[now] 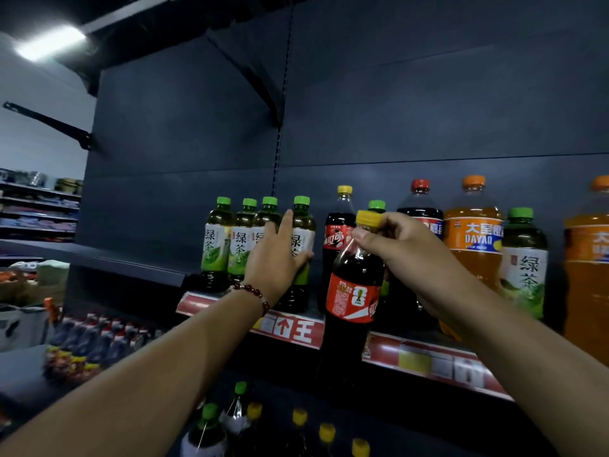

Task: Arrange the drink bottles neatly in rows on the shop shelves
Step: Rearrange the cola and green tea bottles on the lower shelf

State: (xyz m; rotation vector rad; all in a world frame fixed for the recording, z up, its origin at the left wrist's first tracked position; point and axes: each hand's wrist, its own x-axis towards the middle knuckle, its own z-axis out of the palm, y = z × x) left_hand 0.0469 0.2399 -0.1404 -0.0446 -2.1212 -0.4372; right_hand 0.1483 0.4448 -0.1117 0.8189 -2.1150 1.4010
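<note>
Four green tea bottles already stand together at the left end of the shelf, so I judge that stretch about done; to their right the row is mixed, with a cola bottle at the back, a red-capped dark bottle, an orange drink, a large green tea bottle and another orange bottle at the frame's edge, so most sorting is left. My left hand has its fingers spread flat against the rightmost of the four green teas, thumb curled round its side, steadying or nudging it into line. My right hand pinches the neck, just under the yellow cap, of a cola bottle with a red label, which hangs in front of the shelf edge, not yet set down. It is tall, dark and full, likely heavy for a neck grip. More yellow-capped bottles wait below.
</note>
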